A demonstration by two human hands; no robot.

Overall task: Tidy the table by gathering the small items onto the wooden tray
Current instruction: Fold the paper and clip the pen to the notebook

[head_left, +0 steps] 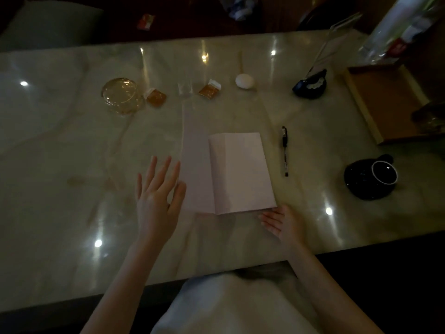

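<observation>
Hands (159, 201) spread open beside paper (231, 174)

Both hands (156, 201) (280, 221) flank a folded paper (238, 173) on the table (72, 153).

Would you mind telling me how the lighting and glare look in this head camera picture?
Head view: dim overall, corners nearly black; bright pinpoint lamp reflections dot the glossy marble table; the folded paper is the brightest object; the wooden tray sits in shadow; the clear glass is barely visible; wide-angle bending curves the table edges.
</observation>
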